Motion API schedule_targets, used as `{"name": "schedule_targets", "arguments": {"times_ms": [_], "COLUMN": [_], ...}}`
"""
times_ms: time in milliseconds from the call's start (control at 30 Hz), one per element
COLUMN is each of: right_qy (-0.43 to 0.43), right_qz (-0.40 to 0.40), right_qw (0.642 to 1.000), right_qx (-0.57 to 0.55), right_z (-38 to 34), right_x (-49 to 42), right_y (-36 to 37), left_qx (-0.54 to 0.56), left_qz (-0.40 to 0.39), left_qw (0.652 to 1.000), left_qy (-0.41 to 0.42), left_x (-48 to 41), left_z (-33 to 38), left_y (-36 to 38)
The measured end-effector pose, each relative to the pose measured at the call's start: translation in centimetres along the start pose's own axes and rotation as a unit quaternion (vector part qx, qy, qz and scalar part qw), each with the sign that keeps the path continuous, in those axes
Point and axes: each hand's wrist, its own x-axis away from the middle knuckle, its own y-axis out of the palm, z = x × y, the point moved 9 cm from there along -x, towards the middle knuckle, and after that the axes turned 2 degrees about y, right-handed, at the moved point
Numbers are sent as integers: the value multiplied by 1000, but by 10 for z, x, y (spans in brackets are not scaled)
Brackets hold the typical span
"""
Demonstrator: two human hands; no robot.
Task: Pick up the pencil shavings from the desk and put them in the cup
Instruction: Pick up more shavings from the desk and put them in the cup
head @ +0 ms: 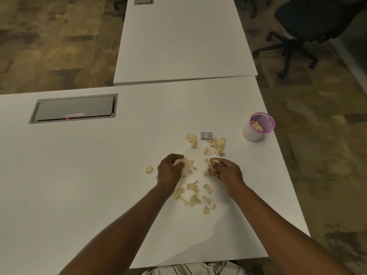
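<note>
Several tan pencil shavings (193, 192) lie scattered on the white desk (99, 175), with more (217, 144) farther back. My left hand (169, 170) is curled over the pile, fingers closed on a few shavings. My right hand (226, 169) pinches shavings just right of it. A white cup with a pink rim (258, 127) stands near the desk's right edge, apart from both hands, with some shavings inside.
A small grey sharpener (206, 135) lies behind the shavings. A grey cable hatch (74, 109) is set into the desk at the left. A second white desk (182, 40) adjoins behind. A black office chair (303, 26) stands at the far right.
</note>
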Motion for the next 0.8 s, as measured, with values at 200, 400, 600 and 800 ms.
{"name": "schedule_targets", "arguments": {"times_ms": [200,400,600,800], "right_qy": [-8,-42,-57,-70], "right_qz": [-2,34,101,133], "right_qw": [999,994,984,987], "right_qx": [-42,-99,-134,-54], "right_z": [-39,-94,-141,-165], "right_x": [-21,-44,-76,-102], "right_y": [-33,-85,-129,-145], "left_qx": [20,55,88,51], "left_qz": [-10,-48,-69,-67], "left_qw": [1000,997,994,996], "left_qy": [-11,-5,5,17], "left_x": [-7,-23,-40,-54], "left_z": [42,98,161,196], "left_y": [51,120,194,244]}}
